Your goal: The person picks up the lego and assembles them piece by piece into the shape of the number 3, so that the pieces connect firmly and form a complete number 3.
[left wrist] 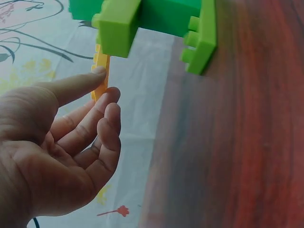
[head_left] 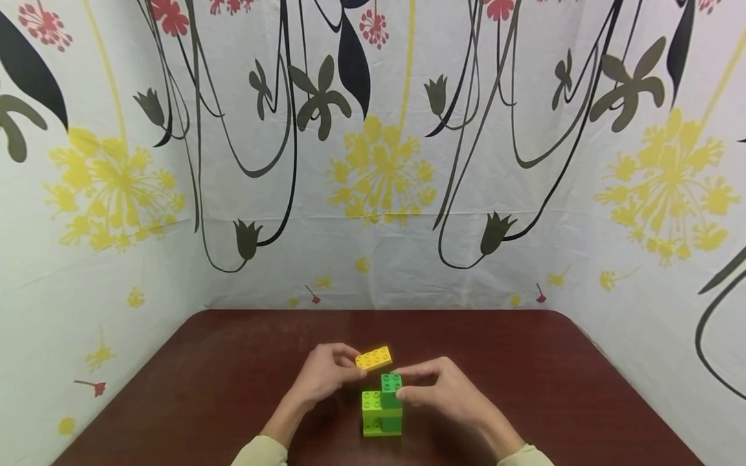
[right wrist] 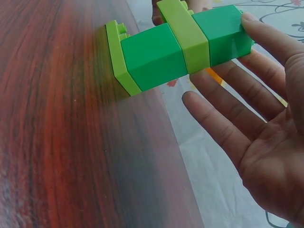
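A stack of toy building bricks stands upright on the table. Its base is a thin lime plate point(right wrist: 116, 57), with a dark green brick point(right wrist: 154, 59) on its right part. Over that lies a lime brick point(head_left: 371, 401), and at the top right sits another dark green brick point(head_left: 392, 391). My right hand point(head_left: 445, 391) holds this top brick between thumb and fingers; the other fingers spread loosely beside the stack. Behind and left of the stack, my left hand point(head_left: 326, 374) pinches a thin yellow brick point(head_left: 373, 358) by its left end, held apart from the stack, studs up.
The dark red wood-grain table point(head_left: 245, 349) has rounded far corners. A white cloth point(head_left: 384, 272) with printed flowers and stems hangs behind it and along both sides.
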`<state>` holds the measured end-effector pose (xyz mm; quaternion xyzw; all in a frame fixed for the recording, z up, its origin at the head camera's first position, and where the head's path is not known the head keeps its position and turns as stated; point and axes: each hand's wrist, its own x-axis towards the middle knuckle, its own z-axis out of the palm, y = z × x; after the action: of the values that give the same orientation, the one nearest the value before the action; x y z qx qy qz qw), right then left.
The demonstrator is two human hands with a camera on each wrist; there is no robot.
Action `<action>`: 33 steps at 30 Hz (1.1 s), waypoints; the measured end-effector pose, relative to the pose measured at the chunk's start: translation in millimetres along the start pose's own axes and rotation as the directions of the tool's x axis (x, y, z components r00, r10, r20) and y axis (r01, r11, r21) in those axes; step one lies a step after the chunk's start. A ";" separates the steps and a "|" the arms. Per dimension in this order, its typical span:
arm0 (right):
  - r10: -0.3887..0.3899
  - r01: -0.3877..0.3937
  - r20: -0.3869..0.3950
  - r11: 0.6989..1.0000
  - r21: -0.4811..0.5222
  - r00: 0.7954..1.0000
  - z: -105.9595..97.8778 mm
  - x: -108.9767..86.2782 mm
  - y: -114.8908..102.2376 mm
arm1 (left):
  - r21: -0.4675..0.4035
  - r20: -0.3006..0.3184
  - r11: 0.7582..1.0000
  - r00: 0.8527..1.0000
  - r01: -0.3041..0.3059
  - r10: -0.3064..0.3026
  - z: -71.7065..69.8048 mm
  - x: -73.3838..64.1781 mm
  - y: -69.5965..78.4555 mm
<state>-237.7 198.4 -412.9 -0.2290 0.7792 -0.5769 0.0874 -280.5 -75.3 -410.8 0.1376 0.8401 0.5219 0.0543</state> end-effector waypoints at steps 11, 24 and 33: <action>0.002 -0.002 -0.011 0.999 -0.032 1.000 -0.1 0.7 -1.5 | -0.065 0.064 0.997 0.997 -0.034 0.038 -10.5 -7.1 14.4; 0.000 0.000 -0.005 1.000 -0.026 1.000 -0.3 0.3 -2.3 | -0.120 0.145 0.990 0.985 -0.075 0.092 -15.2 -10.8 20.6; -0.058 0.058 0.006 0.998 -0.031 0.998 1.4 -0.6 -2.7 | -0.167 0.192 0.981 0.973 -0.095 0.127 -15.7 -15.9 25.1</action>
<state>-236.0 196.9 -410.9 -0.2541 0.7811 -0.5662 0.0689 -264.6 -83.0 -382.2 0.2319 0.7775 0.5719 0.1208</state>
